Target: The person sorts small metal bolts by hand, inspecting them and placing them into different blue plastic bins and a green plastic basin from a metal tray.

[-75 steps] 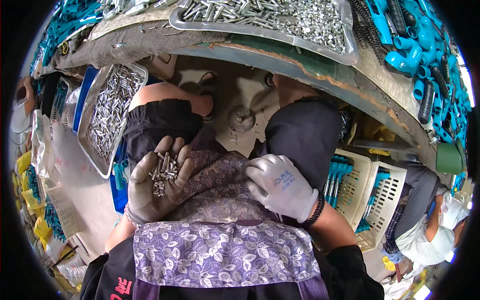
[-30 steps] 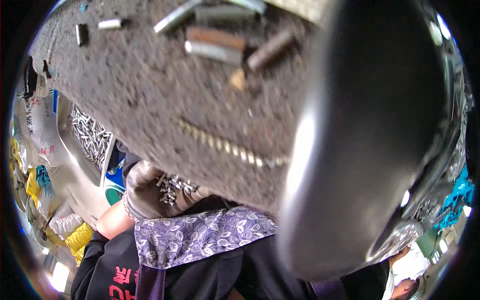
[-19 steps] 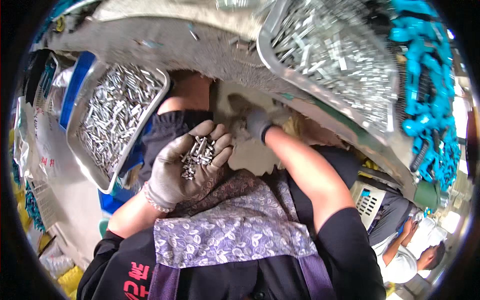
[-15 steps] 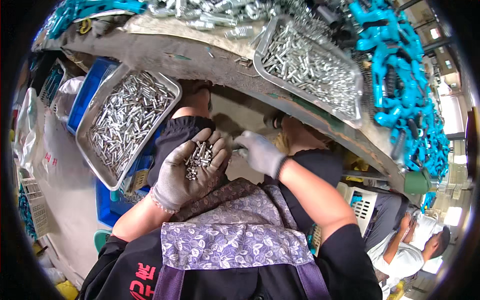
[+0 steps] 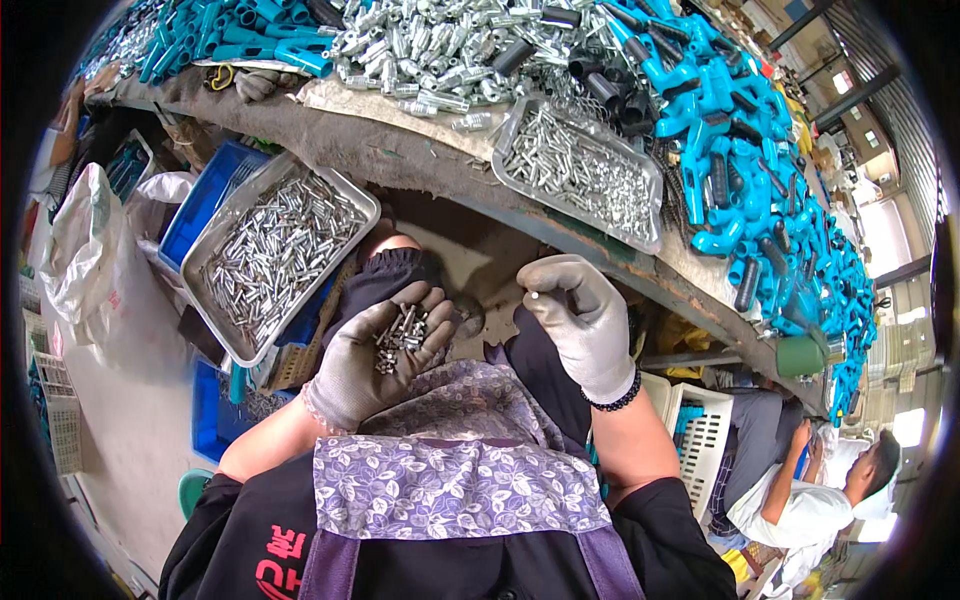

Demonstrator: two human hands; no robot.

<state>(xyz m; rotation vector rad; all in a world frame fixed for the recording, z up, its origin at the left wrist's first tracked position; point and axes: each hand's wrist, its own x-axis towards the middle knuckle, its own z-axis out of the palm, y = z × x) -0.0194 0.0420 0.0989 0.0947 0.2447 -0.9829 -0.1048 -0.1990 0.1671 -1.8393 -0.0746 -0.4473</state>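
Observation:
My gloved left hand is cupped palm up over my lap, with a small heap of short metal pins in it. Level with it on the right, apart from it, my gloved right hand is raised with thumb and forefinger pinched together. A tiny bright pin end shows at those fingertips; the rest of that pin is hidden. Left of my left hand stands a metal tray full of longer silver pins. A second metal tray of pins rests on the bench beyond my right hand.
The curved workbench carries piles of silver metal fittings and teal tool bodies. Blue crates and a white sack stand at left. At right are a white basket and a seated person.
My right hand has moved away to the right from beside my left hand and turned, its fingertips pinched. My left hand still cups the pins. The view has tilted, showing more of the bench.

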